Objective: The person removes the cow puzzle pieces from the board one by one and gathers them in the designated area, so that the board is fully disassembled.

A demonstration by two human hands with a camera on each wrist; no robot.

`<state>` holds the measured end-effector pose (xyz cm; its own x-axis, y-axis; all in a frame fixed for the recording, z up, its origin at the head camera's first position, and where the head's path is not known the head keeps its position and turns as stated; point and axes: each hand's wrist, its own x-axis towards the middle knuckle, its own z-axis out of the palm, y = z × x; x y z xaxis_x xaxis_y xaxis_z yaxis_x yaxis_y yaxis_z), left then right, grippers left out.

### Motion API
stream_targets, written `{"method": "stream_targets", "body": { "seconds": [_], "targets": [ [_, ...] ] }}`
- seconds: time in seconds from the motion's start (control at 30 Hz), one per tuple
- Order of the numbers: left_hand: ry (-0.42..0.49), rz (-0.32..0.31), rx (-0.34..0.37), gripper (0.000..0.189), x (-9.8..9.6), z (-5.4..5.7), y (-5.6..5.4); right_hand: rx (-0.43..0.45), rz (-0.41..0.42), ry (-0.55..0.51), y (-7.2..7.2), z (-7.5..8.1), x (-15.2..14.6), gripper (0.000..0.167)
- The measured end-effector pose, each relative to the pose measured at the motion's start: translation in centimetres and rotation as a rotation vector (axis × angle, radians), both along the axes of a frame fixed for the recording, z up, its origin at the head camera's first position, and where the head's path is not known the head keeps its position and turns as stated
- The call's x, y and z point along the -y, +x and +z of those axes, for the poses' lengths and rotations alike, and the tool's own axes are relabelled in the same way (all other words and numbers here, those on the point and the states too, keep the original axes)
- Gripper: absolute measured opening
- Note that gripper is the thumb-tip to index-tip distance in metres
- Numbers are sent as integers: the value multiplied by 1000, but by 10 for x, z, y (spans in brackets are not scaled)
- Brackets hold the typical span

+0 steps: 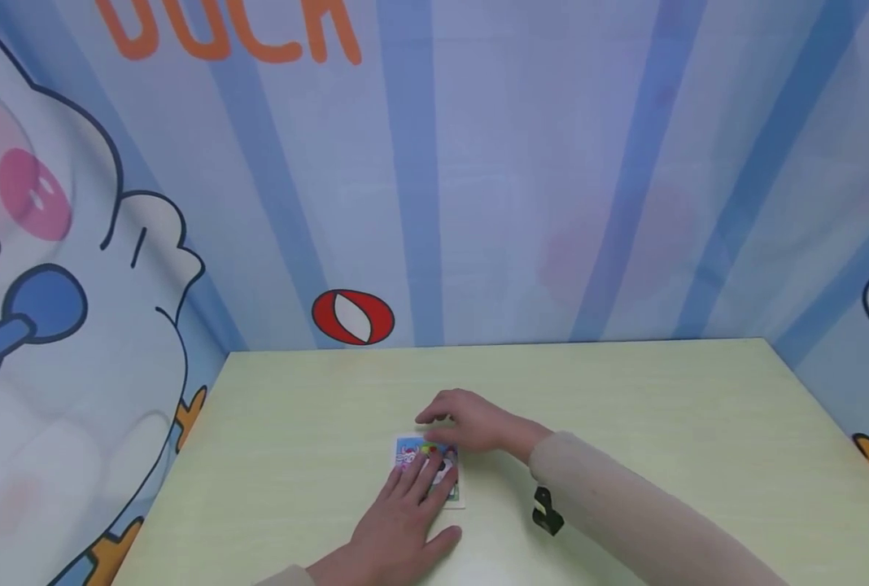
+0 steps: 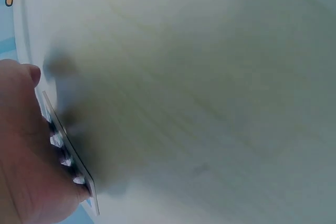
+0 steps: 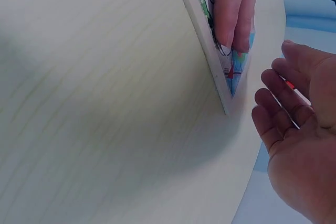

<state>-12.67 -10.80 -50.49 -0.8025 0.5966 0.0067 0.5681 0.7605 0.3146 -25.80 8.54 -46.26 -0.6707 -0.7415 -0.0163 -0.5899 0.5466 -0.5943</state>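
Observation:
A small rectangular picture board (image 1: 408,448) with a white border and a bright cartoon print lies flat in front of me. My left hand (image 1: 403,525) rests on it with spread, straight fingers, covering much of the picture. Just past the board's far right corner is my right hand (image 1: 474,423), its fingers loosely bent and holding nothing. In the right wrist view, that hand (image 3: 304,114) is apart from the board's pale edge (image 3: 210,56). The left wrist view catches the board's side (image 2: 73,156) beneath the left hand (image 2: 26,166).
The board lies on a pale yellow-green table (image 1: 625,407), backed by a striped blue backdrop (image 1: 478,203). A large printed duck (image 1: 98,342) covers the left panel. A small black object (image 1: 547,511) is at the right sleeve (image 1: 610,496).

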Motion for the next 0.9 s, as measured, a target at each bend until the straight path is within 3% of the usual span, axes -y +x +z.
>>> {"method": "stream_targets", "body": {
  "seconds": [0.4,0.63,0.9],
  "targets": [
    [-61,14,-93,74,-2,-17,2,68,-6,21,-2,-1,18,24],
    [-33,22,-19,75,-3,-7,4,88,1,38,-2,-6,22,21],
    [-97,39,5,75,-4,1,6,106,-23,64,-6,-9,27,21]
  ]
}}
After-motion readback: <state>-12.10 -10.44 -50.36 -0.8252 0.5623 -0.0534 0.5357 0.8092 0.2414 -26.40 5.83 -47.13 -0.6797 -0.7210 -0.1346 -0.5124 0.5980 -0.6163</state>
